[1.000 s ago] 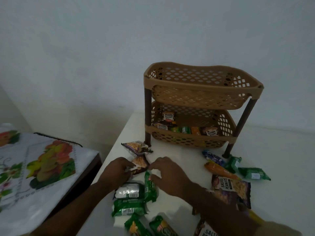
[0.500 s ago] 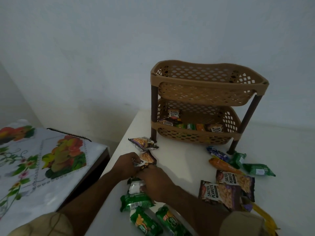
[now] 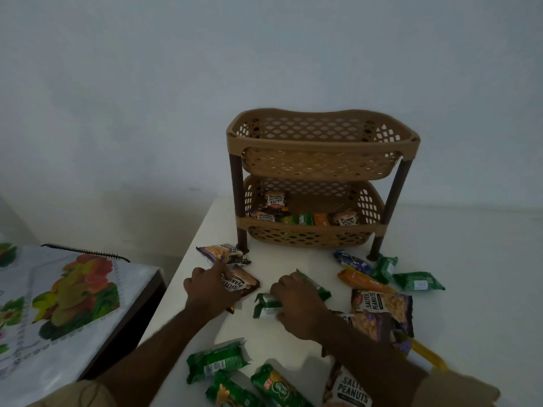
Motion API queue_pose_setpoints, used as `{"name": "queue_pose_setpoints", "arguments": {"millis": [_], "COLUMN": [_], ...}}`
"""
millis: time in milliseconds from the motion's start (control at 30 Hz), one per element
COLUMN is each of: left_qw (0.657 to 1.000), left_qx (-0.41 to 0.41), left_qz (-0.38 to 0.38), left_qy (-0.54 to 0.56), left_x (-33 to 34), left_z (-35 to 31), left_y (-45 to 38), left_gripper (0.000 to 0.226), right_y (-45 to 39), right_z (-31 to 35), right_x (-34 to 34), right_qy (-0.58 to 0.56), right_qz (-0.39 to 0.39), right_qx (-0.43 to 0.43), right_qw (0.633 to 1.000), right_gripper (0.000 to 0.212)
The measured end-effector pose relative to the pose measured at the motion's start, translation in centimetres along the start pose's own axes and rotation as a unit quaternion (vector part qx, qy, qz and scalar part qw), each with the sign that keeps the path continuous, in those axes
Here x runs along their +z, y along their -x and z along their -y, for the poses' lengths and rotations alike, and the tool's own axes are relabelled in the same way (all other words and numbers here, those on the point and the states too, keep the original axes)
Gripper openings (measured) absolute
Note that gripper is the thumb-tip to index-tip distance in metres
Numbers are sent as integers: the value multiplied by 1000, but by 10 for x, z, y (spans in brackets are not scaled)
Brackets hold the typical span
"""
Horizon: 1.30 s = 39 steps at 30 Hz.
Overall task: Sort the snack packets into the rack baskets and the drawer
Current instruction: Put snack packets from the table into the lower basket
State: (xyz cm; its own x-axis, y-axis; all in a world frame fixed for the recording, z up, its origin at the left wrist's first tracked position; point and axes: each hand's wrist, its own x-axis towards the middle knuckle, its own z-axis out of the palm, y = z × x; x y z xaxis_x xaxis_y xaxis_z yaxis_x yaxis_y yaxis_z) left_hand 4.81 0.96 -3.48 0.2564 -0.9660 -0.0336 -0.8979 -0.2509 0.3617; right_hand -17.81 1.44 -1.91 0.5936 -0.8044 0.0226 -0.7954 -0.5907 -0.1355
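Note:
A tan two-tier rack (image 3: 323,142) stands on the white table (image 3: 470,289). Its lower basket (image 3: 311,235) holds several packets; the upper basket looks empty from here. My left hand (image 3: 210,290) grips a dark salted peanuts packet (image 3: 244,282) on the table. My right hand (image 3: 296,298) is closed on green packets (image 3: 264,304). Another peanuts packet (image 3: 220,252) lies by the rack's left leg. More green packets (image 3: 216,361) lie near the front. Peanut packets (image 3: 382,304) and an orange packet (image 3: 361,282) lie at the right. No drawer is in view.
A lower table with a fruit-print cloth (image 3: 58,304) stands to the left, a gap between it and the white table. A black spiral-bound edge (image 3: 85,252) lies on its far side. A plain wall is behind the rack.
My right hand has gathered green packets and drawn them right and away from the pile. My left hand has stayed on the peanuts packet. The camera has shifted.

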Motion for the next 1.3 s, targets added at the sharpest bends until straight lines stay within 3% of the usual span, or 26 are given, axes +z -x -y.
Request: {"name": "queue_pose_setpoints", "arguments": {"millis": [100, 167, 267, 367, 633, 733, 833, 1000, 1167, 1300], "left_qw": [998, 988, 975, 953, 935, 922, 923, 951, 978, 952], "left_qx": [18, 38, 60, 61, 102, 137, 171, 167, 130, 116], "left_qz": [8, 30, 19, -3, -106, -141, -133, -98, -45, 12], "left_qy": [52, 146, 215, 298, 323, 334, 317, 243, 160, 282], "left_x": [-5, -11, -19, -24, -33, -32, -26, -20, -10, 13], "left_z": [-10, -17, -31, -51, -112, -137, -160, -191, -213, -222], "left_y": [-1, -1, 0, -3, -23, -40, -64, -119, -180, -213], "left_gripper": [65, 60, 47, 45, 36, 25, 17, 5, 14, 17], "right_y": [4, 6, 7, 0, -22, -31, -43, -63, -84, -100], "right_z": [-10, -17, -31, -47, -93, -111, -128, -149, -169, -185], "right_x": [-9, -19, -32, -42, -66, -70, -76, -89, -98, -96], "right_qy": [-98, -189, -360, -448, -577, -590, -603, -523, -457, -421], "right_qz": [-44, -45, -58, -99, -201, -232, -241, -294, -306, -307], "right_qx": [45, 83, 153, 197, 286, 293, 306, 313, 304, 307], "right_qw": [993, 977, 919, 867, 739, 716, 696, 737, 778, 797], "right_gripper": [27, 31, 32, 25, 30, 44, 44, 40, 46, 48]}}
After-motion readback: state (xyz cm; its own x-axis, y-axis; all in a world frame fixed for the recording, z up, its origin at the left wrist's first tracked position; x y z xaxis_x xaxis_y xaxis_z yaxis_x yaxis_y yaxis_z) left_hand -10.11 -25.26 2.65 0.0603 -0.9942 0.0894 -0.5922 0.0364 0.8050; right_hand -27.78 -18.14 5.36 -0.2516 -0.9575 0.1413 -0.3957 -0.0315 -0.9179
